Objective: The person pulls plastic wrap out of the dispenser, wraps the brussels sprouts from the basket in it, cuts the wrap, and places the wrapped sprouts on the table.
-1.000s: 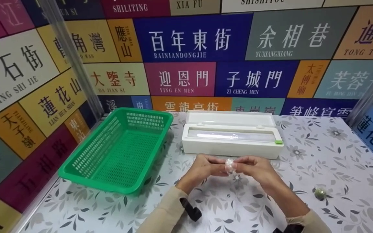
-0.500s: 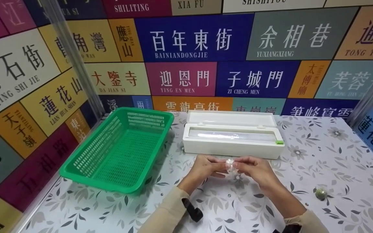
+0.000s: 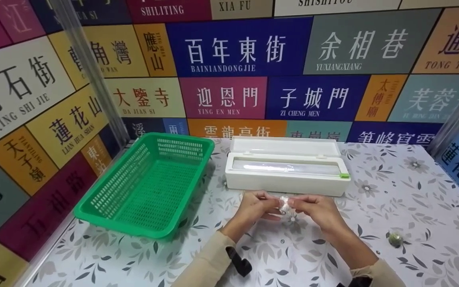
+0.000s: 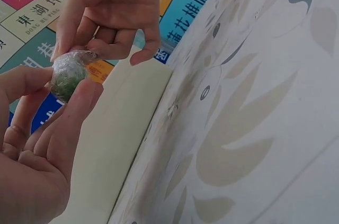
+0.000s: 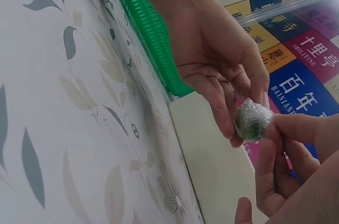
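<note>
A small green ball wrapped in clear cling film (image 3: 284, 204) is held between my two hands, above the table in front of the white box. My left hand (image 3: 253, 207) pinches it between thumb and fingers; the left wrist view shows the green side of the ball (image 4: 68, 82) between them. From the other side my right hand (image 3: 316, 209) pinches the gathered, whitish film with its fingertips. In the right wrist view the film lies crinkled around the green ball (image 5: 251, 123). A second green ball in cling film (image 3: 395, 239) rests on the table to the right.
Behind the hands stands a long white cling film dispenser (image 3: 287, 183) with its lid raised and a green slider (image 3: 344, 175) at its right end. On the left is a green perforated basket (image 3: 173, 221). Sign-printed walls (image 3: 237, 48) enclose the patterned tabletop (image 3: 377, 171).
Both hands stay in nearly the same place while their fingers shift slightly on the wrapped ball. The dispenser, basket and second ball have not moved.
</note>
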`<control>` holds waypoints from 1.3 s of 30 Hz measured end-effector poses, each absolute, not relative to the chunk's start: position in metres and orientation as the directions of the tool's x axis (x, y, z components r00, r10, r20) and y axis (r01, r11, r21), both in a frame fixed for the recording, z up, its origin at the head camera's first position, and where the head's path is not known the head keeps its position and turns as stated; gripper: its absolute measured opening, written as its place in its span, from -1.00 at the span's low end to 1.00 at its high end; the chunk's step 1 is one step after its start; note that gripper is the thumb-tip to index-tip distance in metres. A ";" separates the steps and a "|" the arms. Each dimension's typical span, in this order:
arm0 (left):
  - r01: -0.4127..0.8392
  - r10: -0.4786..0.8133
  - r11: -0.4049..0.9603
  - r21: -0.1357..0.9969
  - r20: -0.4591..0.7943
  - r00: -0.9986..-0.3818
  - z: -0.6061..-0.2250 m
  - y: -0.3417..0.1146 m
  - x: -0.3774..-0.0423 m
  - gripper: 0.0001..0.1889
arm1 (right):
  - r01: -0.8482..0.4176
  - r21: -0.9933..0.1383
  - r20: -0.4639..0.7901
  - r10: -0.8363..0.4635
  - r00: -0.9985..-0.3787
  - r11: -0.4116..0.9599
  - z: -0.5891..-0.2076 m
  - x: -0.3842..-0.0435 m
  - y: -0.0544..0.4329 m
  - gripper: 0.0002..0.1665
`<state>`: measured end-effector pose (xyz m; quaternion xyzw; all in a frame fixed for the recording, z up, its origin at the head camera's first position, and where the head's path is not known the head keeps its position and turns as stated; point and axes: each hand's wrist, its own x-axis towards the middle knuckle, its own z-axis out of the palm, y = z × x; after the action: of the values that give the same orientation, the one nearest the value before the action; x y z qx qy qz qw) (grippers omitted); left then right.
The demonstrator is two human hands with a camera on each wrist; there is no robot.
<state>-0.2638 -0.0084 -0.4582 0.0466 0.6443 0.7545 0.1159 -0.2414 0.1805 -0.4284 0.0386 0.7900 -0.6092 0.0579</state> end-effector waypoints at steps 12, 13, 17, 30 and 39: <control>-0.105 0.256 -0.152 0.983 -0.063 -0.965 -0.457 -0.009 -0.265 -0.85 | 0.126 -0.966 -0.149 -0.090 -0.985 0.227 -0.427 -0.243 0.184 -0.71; -0.105 0.262 -0.158 0.982 -0.061 -0.963 -0.457 -0.009 -0.265 -0.85 | 0.123 -0.966 -0.150 -0.107 -0.983 0.228 -0.426 -0.243 0.185 -0.71; -0.102 0.275 -0.181 0.978 -0.049 -0.960 -0.458 -0.008 -0.266 -0.83 | 0.133 -0.959 -0.177 -0.162 -0.971 0.249 -0.425 -0.245 0.189 -0.70; -0.023 0.244 -0.063 0.998 -0.007 -0.970 -0.459 -0.006 -0.267 -0.80 | 0.184 -0.961 -0.247 -0.331 -0.911 0.208 -0.429 -0.251 0.199 -0.39; -0.048 0.278 -0.114 0.992 -0.015 -0.961 -0.460 -0.009 -0.268 -0.75 | 0.139 -0.968 -0.195 -0.276 -0.941 0.210 -0.429 -0.250 0.196 -0.65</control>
<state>-0.2680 -0.0093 -0.4597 0.0875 0.6564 0.7412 0.1098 -0.2496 0.1965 -0.4295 -0.0448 0.7600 -0.6269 0.1655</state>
